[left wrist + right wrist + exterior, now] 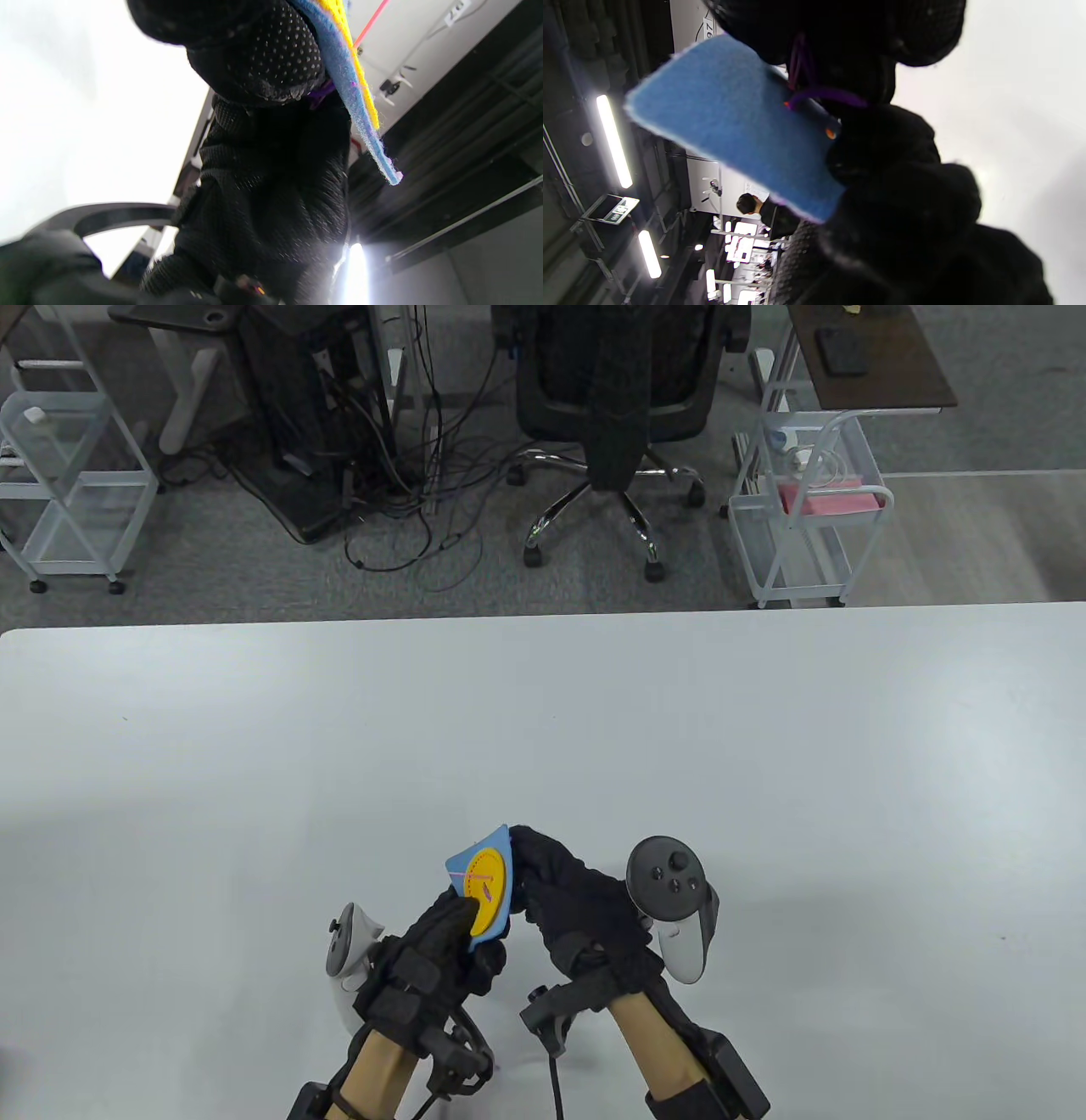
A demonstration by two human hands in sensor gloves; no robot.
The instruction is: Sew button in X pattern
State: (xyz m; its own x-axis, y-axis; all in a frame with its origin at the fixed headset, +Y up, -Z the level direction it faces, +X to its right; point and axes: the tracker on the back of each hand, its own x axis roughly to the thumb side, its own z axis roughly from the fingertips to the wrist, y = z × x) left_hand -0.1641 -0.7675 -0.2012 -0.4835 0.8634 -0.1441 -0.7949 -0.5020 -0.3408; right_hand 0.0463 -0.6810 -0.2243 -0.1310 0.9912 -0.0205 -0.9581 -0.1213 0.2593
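Observation:
A blue felt square with a yellow round button piece on its front is held up above the white table. My left hand pinches its lower edge, thumb on the yellow face. My right hand is behind the felt at its right side. A pink thread crosses the yellow face; it also shows in the left wrist view. In the right wrist view the blue back shows a purple thread by my fingers. The needle is not visible.
An office chair, a tangle of cables and white wire carts stand on the floor beyond the table's far edge. A dark desk is at the back right.

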